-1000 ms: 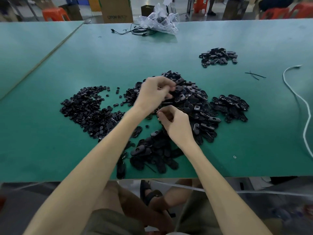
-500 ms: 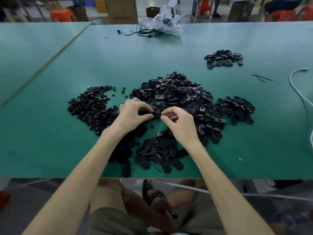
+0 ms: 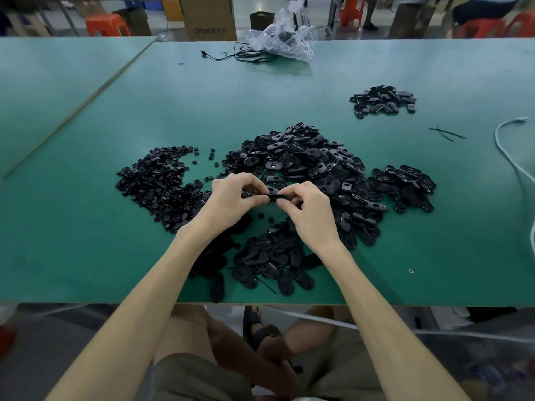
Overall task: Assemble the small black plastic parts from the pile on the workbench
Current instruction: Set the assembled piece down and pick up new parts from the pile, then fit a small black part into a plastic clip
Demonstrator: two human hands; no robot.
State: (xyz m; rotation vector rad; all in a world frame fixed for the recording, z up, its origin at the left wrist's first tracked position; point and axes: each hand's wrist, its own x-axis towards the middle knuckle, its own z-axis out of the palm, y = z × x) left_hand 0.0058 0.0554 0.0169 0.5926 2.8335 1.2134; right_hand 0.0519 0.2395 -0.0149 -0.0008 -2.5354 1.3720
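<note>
A big pile of black oval plastic shells [image 3: 307, 160] lies in the middle of the green workbench [image 3: 86, 241]. Left of it is a heap of small round black parts [image 3: 156, 183]. My left hand [image 3: 231, 198] and my right hand [image 3: 309, 209] meet just in front of the big pile. Both pinch one black oval part [image 3: 273, 197] between their fingertips, held a little above the bench. More oval shells [image 3: 269, 256] lie under my wrists near the front edge.
Smaller heaps of black parts lie at the right [image 3: 405, 183] and far right [image 3: 382, 101]. A clear plastic bag [image 3: 285, 36] with black cables sits at the far edge. A white cord [image 3: 515, 163] and black ties [image 3: 445, 134] lie on the right.
My left hand came back from the top of the big pile toward me. Both hands now pinch one black part between them, held slightly higher than half a second ago.
</note>
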